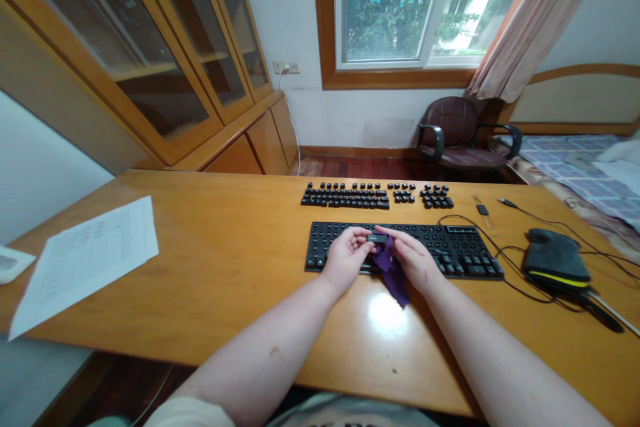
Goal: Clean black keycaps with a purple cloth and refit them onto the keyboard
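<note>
Both hands meet over the middle of a black keyboard (450,250) lying on the wooden desk (225,260). My left hand (347,257) pinches one end of a long black keycap (377,238). My right hand (413,259) grips the keycap's other end and holds a purple cloth (393,270) that hangs down onto the desk. The keyboard base looks stripped of some keys near my hands. Behind it, several removed keycaps (345,195) stand set out in rows in keyboard order.
A printed paper sheet (85,257) lies at the desk's left. A black pouch with a yellow stripe (557,260), cables (520,260) and a pen lie at the right. Wooden glass-door cabinets (165,60) stand at left, an armchair (460,133) and bed behind the desk.
</note>
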Available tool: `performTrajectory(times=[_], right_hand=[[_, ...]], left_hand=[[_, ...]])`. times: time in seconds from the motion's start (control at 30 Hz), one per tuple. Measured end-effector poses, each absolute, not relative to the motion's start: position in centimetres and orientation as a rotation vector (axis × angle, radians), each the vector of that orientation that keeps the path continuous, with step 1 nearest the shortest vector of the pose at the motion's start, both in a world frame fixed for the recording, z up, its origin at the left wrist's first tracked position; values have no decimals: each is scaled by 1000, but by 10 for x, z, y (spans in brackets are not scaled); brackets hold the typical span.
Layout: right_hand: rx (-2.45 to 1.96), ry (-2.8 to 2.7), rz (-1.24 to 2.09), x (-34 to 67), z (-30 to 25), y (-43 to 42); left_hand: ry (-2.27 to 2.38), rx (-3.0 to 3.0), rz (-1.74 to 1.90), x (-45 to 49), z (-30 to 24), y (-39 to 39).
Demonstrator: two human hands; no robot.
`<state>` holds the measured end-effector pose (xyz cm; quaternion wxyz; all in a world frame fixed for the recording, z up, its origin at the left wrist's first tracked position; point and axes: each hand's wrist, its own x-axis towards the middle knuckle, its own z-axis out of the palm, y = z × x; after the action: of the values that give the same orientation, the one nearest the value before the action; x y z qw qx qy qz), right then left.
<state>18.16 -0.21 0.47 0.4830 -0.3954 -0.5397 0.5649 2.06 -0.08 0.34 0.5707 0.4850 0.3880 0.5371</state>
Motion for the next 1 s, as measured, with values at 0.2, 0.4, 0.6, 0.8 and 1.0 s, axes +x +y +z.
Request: performTrajectory(times=[0.2, 0.4, 0.6, 0.8, 1.0], right_hand=[[-1012, -1311, 1331, 178, 5, -2], [-1025, -1298, 1316, 179, 6, -3], [-964, -1312, 1306, 180, 5, -1], [-990, -1404, 1257, 181, 7, 0], [-997, -1540, 1151, 187, 11, 1]], left_hand=[[936, 1159, 1291, 20, 5, -2], [926, 1183, 1256, 19, 5, -3], [926, 1212, 1203, 16, 2, -3], [958, 1220, 1223, 17, 5, -5], [996, 1183, 1255, 18, 7, -4]])
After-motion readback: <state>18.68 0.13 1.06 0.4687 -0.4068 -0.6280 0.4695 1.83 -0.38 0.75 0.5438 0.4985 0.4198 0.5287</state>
